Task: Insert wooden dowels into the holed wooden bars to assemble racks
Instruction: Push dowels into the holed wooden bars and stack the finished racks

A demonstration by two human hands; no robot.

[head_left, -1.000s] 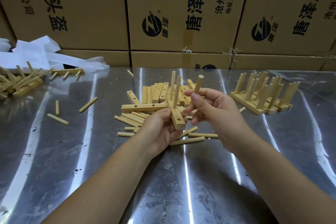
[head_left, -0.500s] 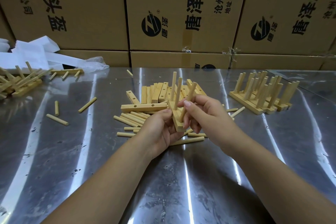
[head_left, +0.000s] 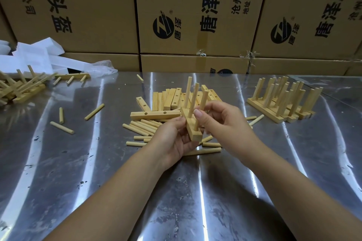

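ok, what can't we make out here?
- Head view: how deep the pinched dowel sits; the bar hides its lower end, the right hand its middle.
- Head view: the bar's underside, covered by the left hand.
- Head view: the rack pile at far left, cut off by the edge.
- Head view: dowel count in the finished racks at right; they overlap.

The right hand (head_left: 225, 123) covers the near dowel (head_left: 203, 100) midway down.

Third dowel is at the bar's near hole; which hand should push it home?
Right. The right hand pinches that dowel above the hole, while the left hand holds the bar from below.
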